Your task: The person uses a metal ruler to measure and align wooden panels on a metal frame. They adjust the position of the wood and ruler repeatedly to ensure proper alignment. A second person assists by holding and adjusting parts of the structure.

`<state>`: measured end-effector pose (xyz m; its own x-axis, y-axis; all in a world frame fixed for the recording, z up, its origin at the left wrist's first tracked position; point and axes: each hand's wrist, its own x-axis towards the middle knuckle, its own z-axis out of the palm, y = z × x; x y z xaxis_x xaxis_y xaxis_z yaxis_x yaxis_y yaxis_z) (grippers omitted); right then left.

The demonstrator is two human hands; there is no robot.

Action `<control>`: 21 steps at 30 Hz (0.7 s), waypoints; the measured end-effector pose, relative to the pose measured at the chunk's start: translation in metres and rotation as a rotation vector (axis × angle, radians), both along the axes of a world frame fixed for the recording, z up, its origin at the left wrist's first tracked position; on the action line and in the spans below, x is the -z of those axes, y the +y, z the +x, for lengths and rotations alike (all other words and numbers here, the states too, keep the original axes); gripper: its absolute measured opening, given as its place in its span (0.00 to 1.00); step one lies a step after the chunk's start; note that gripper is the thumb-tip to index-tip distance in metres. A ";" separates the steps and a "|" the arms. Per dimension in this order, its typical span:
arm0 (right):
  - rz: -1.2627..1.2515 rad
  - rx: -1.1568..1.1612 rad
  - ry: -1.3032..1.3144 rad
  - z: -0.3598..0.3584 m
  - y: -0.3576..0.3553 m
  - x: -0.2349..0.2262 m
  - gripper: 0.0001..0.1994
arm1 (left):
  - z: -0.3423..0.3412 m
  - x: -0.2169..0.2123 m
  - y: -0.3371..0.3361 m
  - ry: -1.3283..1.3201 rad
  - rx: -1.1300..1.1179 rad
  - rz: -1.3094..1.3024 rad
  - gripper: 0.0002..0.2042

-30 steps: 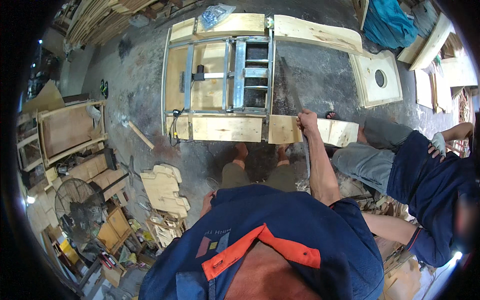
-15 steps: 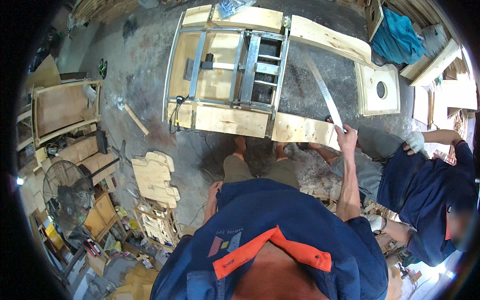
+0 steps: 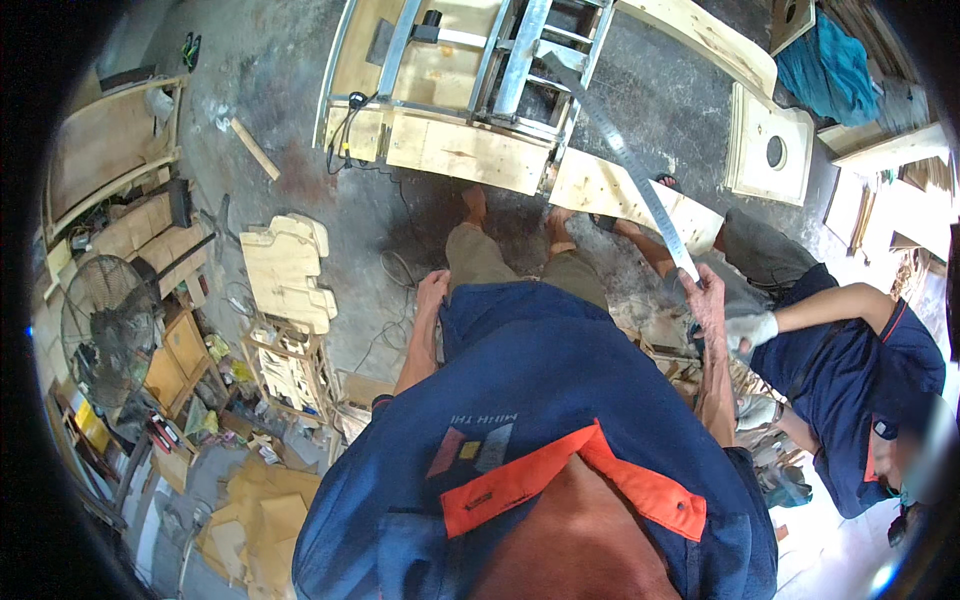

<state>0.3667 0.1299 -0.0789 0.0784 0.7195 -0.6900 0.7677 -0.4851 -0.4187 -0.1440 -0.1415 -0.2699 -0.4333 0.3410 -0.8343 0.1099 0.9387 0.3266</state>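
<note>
Now lifted clear of the pale wooden frame with metal rails point(image 3: 470, 110), unlike a second ago: long grey metal straightedge point(image 3: 620, 150), pinched at its near end by right hand point(image 3: 706, 300), fingers point(image 3: 712, 285) curled around it, blade slanting up and away over the frame. Hanging loose beside the thigh: left hand point(image 3: 432, 292), fingers relaxed, empty. Just right of the gripping fingers: co-worker's white-gloved hand point(image 3: 750, 328).

Even daylight fills the workshop, with glare burning out the lower right corner. Strong fisheye bending curves straight edges near the black rim, and a soft shadow darkens the floor point(image 3: 440, 215)
</note>
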 end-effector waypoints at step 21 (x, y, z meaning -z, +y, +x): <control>0.674 -0.454 -0.061 -0.180 0.108 0.032 0.24 | -0.041 0.022 0.021 -0.008 0.004 0.081 0.21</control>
